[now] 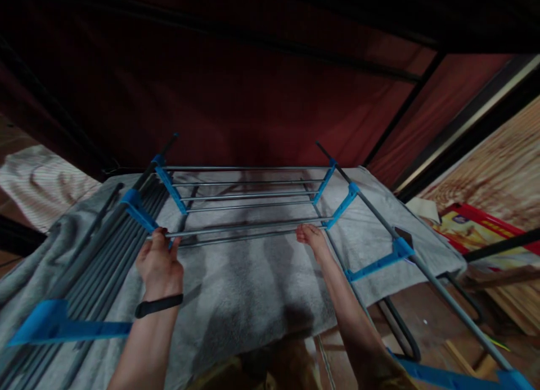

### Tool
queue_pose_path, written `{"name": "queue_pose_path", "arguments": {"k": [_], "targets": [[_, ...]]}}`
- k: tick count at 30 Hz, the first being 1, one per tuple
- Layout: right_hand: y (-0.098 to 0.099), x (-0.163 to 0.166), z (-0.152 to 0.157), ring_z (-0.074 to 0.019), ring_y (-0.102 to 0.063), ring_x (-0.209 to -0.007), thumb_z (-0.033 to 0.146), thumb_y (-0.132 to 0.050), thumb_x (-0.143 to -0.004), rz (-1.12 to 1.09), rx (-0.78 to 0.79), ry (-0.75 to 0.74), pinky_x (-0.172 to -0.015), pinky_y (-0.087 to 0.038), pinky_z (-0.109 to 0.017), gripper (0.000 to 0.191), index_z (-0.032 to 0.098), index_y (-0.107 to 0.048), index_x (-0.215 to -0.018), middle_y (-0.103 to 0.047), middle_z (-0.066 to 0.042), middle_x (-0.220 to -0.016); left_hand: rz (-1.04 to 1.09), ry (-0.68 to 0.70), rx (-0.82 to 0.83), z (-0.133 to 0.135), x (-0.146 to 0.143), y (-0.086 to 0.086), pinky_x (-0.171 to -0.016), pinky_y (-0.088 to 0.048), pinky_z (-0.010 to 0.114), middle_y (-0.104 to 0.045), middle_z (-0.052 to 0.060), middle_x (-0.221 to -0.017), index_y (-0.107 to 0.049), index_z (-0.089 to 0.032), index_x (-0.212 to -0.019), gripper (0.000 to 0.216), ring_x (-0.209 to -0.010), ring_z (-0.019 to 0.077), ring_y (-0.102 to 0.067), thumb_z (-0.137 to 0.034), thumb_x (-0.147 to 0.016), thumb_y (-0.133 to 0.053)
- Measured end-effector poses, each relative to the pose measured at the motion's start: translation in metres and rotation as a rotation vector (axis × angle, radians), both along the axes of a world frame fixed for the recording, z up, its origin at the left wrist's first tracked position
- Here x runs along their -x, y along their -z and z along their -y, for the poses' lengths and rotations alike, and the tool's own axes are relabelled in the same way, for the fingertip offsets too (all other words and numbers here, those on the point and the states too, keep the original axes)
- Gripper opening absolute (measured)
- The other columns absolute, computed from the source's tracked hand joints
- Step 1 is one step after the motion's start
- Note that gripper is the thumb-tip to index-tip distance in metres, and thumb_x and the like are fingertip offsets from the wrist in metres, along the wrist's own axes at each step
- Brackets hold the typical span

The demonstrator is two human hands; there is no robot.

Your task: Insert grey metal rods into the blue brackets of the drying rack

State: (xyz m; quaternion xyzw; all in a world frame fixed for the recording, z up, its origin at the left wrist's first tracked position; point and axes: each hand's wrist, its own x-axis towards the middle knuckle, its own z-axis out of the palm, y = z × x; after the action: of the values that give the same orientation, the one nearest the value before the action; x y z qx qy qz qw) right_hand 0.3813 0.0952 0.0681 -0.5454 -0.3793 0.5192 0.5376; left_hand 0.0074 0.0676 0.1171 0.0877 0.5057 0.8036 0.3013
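Observation:
A partly assembled rack of grey metal tubes and blue plastic brackets rests on a grey cloth point(253, 283). My left hand point(160, 263), a black band on its wrist, is closed around the left end of a grey tube point(240, 228), close to a blue bracket point(141, 213). My right hand point(312, 236) has its fingers curled at the right end of the lower tube point(236, 240), near another blue bracket point(341, 207). Several crossbars point(248, 196) span the frame farther back. Part of each hand's grip is hidden behind the fingers.
Loose grey tubes point(105, 266) lie in a bundle at the left. A phone point(404, 238) sits by the right upright. Dark red fabric point(253, 97) hangs behind, and a red and yellow box point(485, 232) stands at the right. Blue brackets point(379, 260) project from the uprights nearer me.

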Motion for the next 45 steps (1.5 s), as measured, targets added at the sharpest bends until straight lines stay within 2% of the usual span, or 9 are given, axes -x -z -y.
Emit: {"name": "queue_pose_path", "arguments": {"k": [2,6,11,18,26,30,35,42,45], "targets": [[-0.004,0.013,0.004,-0.0150,-0.063,-0.062,0.044,-0.059,-0.085,0.269,-0.150,0.029,-0.061,-0.053,-0.028,0.028,0.017,-0.066,-0.083,-0.069,-0.003,-0.072,-0.012,0.016,-0.002,0.000,0.000,0.000,-0.069,-0.056,0.022,-0.061,-0.001,-0.083,-0.059,-0.016,-0.075,0.011,-0.066,0.0069,-0.052,-0.020,-0.081,-0.068],[-0.019,0.043,0.012,-0.0212,-0.064,-0.098,0.027,-0.043,-0.095,0.872,-0.484,-0.041,-0.088,-0.051,-0.036,0.026,0.020,-0.065,-0.107,-0.070,-0.009,-0.104,-0.004,0.006,0.008,0.002,-0.001,-0.003,-0.068,-0.056,0.021,-0.061,-0.001,-0.083,-0.059,-0.016,-0.071,0.014,-0.068,0.0070,-0.053,-0.019,-0.080,-0.069],[-0.034,0.090,0.017,-0.0235,-0.057,-0.115,0.022,-0.041,-0.098,1.208,-0.673,-0.273,-0.103,-0.041,-0.043,0.033,0.020,-0.057,-0.126,-0.064,-0.010,-0.124,-0.005,0.007,-0.011,0.004,-0.004,-0.005,-0.069,-0.053,0.022,-0.060,-0.001,-0.083,-0.060,-0.016,-0.072,0.012,-0.071,0.0073,-0.052,-0.021,-0.079,-0.068],[-0.039,0.146,0.005,-0.0240,-0.057,-0.110,0.022,-0.044,-0.098,1.390,-0.762,-0.470,-0.099,-0.042,-0.040,0.039,0.024,-0.051,-0.136,-0.063,-0.010,-0.123,-0.051,-0.014,0.022,0.003,0.000,0.003,-0.071,-0.051,0.026,-0.058,-0.002,-0.075,-0.054,-0.016,-0.063,0.030,-0.073,0.0095,-0.054,-0.034,-0.072,-0.076],[-0.047,0.155,-0.010,-0.0221,-0.056,-0.101,0.006,-0.042,-0.090,1.507,-0.752,-0.537,-0.090,-0.044,-0.035,0.058,0.033,-0.048,-0.141,-0.063,-0.007,-0.111,-0.146,-0.003,0.059,0.005,0.003,0.013,-0.064,-0.047,0.023,-0.061,0.001,-0.079,-0.059,-0.018,-0.078,0.030,-0.074,0.0114,-0.059,-0.046,-0.078,-0.069],[-0.051,0.154,-0.013,-0.0225,-0.055,-0.100,0.008,-0.040,-0.092,1.523,-0.752,-0.539,-0.090,-0.043,-0.035,0.055,0.033,-0.048,-0.141,-0.062,-0.007,-0.110,-0.319,-0.162,0.119,0.002,0.010,0.021,-0.075,-0.048,0.025,-0.060,0.001,-0.092,-0.058,-0.021,-0.092,0.018,-0.087,0.0130,-0.060,-0.031,-0.080,-0.068],[-0.055,0.153,-0.013,-0.0226,-0.055,-0.101,0.007,-0.039,-0.092,1.510,-0.762,-0.530,-0.090,-0.043,-0.035,0.057,0.033,-0.046,-0.142,-0.061,-0.007,-0.112,-0.530,-0.239,0.065,-0.011,0.016,0.015,-0.105,-0.038,0.031,-0.056,0.007,-0.123,-0.057,-0.023,-0.111,0.051,-0.121,0.0190,-0.052,-0.006,-0.066,-0.072],[-0.054,0.153,-0.013,-0.0232,-0.054,-0.101,0.005,-0.039,-0.090,1.486,-0.765,-0.524,-0.093,-0.042,-0.036,0.061,0.033,-0.045,-0.143,-0.061,-0.007,-0.110,-0.507,-0.143,-0.027,-0.029,0.028,0.005,-0.109,-0.035,0.034,-0.064,0.004,-0.094,-0.064,-0.019,-0.085,0.023,-0.111,0.0198,-0.058,-0.001,-0.071,-0.061],[-0.054,0.153,-0.014,-0.0238,-0.054,-0.101,0.005,-0.038,-0.090,1.484,-0.766,-0.519,-0.093,-0.042,-0.037,0.062,0.034,-0.044,-0.144,-0.061,-0.007,-0.110,-0.530,-0.154,-0.020,-0.030,0.029,0.005,-0.111,-0.033,0.033,-0.063,0.004,-0.101,-0.064,-0.019,-0.088,0.028,-0.114,0.0195,-0.057,0.001,-0.071,-0.059]]}}
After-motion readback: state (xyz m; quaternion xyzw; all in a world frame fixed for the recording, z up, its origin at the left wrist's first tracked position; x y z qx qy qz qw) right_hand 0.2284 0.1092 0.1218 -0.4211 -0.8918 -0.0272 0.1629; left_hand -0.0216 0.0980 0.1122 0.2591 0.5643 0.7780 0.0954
